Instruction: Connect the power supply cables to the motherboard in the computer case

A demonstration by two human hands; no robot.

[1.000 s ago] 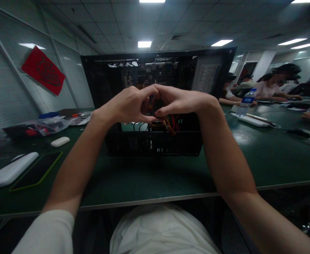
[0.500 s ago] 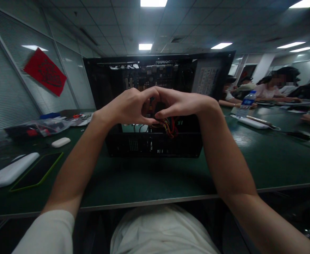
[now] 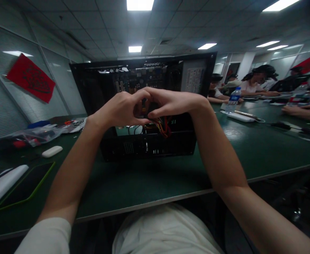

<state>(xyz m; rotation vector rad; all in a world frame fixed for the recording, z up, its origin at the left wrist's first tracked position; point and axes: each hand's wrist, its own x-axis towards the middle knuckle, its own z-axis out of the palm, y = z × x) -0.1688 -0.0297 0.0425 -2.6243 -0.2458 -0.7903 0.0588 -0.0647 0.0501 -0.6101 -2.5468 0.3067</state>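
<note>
An open black computer case (image 3: 146, 144) stands on the green table (image 3: 144, 183) in front of me, its circuit board (image 3: 141, 79) facing me. My left hand (image 3: 117, 109) and my right hand (image 3: 173, 103) meet inside the case, fingers curled and pinched together around something small and dark that I cannot make out. A bundle of red, yellow and black wires (image 3: 162, 126) hangs just under my fingers. The fingertips of both hands touch each other at the top.
A white device (image 3: 1, 183), a dark phone with a green edge (image 3: 25, 185) and a small white mouse-like object (image 3: 52, 151) lie at the left. Plastic bags with parts (image 3: 35, 134) sit behind them. Other people sit at the far right by a water bottle (image 3: 232, 98).
My hands keep the same pinched pose inside the case. The view has shifted, so the case and hands sit slightly lower and further left in the picture.
</note>
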